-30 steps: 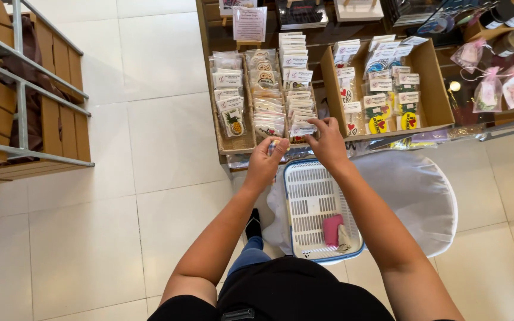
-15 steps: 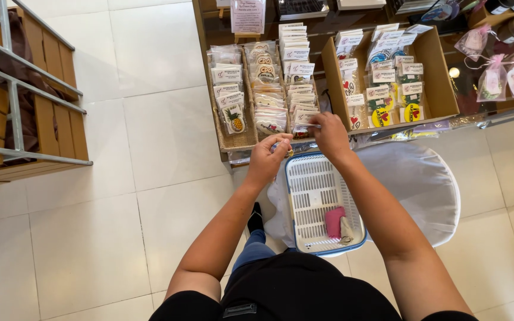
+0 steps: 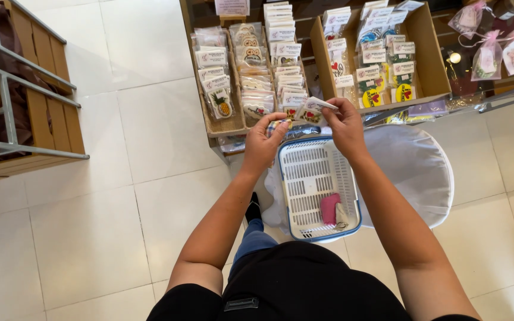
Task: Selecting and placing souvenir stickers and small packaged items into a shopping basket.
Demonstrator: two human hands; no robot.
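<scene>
Both hands pinch a small clear packet [image 3: 313,110] above a white basket [image 3: 312,178].

Left hand [image 3: 264,142] and right hand [image 3: 345,122] grip its edges — the basket holds a pink item [image 3: 329,208]; cardboard trays [image 3: 431,53] behind hold rows of white-labelled packets [image 3: 284,53].

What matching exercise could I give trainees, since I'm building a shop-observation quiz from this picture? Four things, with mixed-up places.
Things:
1. small packet
2. pink item
3. white basket
4. pineapple sticker packet

Places:
A. front of the leftmost row in the cardboard box
B. on the white chair
C. between the left hand and right hand
D. inside the basket, near end

Pairs: 1-C, 2-D, 3-B, 4-A
</scene>
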